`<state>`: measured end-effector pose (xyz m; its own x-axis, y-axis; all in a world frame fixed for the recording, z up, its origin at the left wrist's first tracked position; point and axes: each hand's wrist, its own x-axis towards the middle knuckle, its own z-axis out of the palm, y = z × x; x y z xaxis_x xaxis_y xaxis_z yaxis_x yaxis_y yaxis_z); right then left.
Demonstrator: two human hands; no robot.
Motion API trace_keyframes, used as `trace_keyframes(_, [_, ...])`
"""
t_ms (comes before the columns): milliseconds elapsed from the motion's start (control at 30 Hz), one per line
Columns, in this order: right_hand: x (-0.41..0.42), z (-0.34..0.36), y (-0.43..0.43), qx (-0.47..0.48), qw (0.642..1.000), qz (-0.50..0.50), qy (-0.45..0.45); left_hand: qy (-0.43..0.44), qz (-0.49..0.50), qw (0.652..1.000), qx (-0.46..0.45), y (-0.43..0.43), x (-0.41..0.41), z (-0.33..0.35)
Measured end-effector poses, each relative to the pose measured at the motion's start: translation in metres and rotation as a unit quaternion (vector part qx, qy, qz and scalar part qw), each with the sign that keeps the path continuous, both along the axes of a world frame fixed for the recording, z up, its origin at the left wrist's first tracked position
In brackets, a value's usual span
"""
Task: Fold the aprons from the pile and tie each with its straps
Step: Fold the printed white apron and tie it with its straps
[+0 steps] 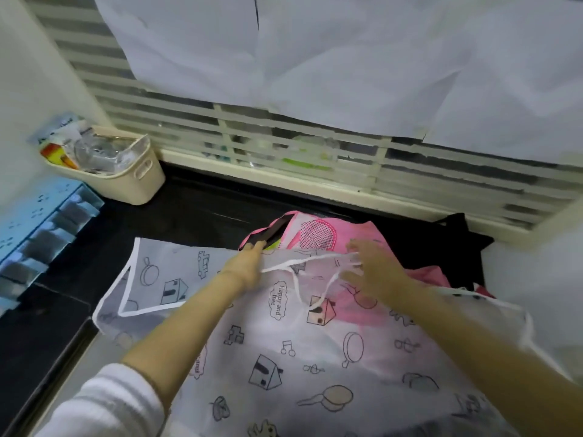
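Free lane at left rear.
Bare dark counter (195, 212) runs between cream basket (138, 181) and pink pile (318, 234); blue drawer unit (41, 228) blocks left; perhaps black cloth (457, 234) at right rear.

Left hand (244, 264) outstretched, right hand (375, 272) beside it, splayed.

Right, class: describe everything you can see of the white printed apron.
The white apron is thin, semi-sheer fabric printed with outline houses, pans and "Happy and free", bound in white. It lies spread on the dark counter, left corner folded over, overlapping a pink apron. Thin white straps loop near its top, where the left hand and right hand touch it.
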<state>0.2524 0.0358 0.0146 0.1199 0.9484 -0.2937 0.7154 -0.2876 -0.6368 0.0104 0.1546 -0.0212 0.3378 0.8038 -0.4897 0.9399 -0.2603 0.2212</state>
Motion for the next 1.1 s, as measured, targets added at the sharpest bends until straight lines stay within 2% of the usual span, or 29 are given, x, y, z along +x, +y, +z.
trace_keyframes(67, [0.001,-0.001,0.002,-0.001,0.999,-0.041,0.001,0.041,-0.015,0.999,0.007,0.010,-0.007,-0.001])
trace_keyframes(133, [0.004,0.001,0.005,0.042,0.997,-0.032,-0.060,0.079,-0.028,0.996,0.009,0.021,-0.013,0.004])
trace_keyframes(200, [0.007,0.008,0.008,0.063,0.994,-0.036,-0.078,0.080,-0.027,0.996,0.000,0.033,-0.016,0.011])
trace_keyframes(333, [0.014,0.018,0.031,0.109,0.983,-0.104,-0.102,-0.018,-0.030,0.997,0.073,0.058,-0.009,0.029])
trace_keyframes(500, [0.020,0.045,0.063,0.201,0.951,-0.192,-0.133,-0.168,-0.008,0.963,0.211,0.091,0.010,0.060])
trace_keyframes(600, [0.027,0.059,0.080,0.265,0.930,-0.196,-0.163,-0.244,0.002,0.937,0.250,0.110,0.020,0.074])
trace_keyframes(733, [0.040,0.073,0.098,0.321,0.906,-0.200,-0.191,-0.282,-0.008,0.917,0.282,0.122,0.031,0.089])
trace_keyframes(833, [0.050,0.075,0.100,0.314,0.910,-0.188,-0.194,-0.314,-0.026,0.906,0.283,0.115,0.037,0.093])
trace_keyframes(900, [0.056,0.066,0.093,0.284,0.924,-0.163,-0.197,-0.296,-0.046,0.919,0.255,0.109,0.038,0.087])
trace_keyframes(967, [0.060,0.053,0.084,0.239,0.940,-0.131,-0.206,-0.233,-0.070,0.948,0.204,0.100,0.037,0.075])
trace_keyframes(1033, [0.057,0.043,0.072,0.151,0.965,-0.083,-0.199,-0.155,-0.070,0.974,0.147,0.087,0.034,0.060])
trace_keyframes(1100, [0.047,0.034,0.061,0.063,0.976,-0.058,-0.200,-0.103,-0.060,0.983,0.136,0.069,0.033,0.050])
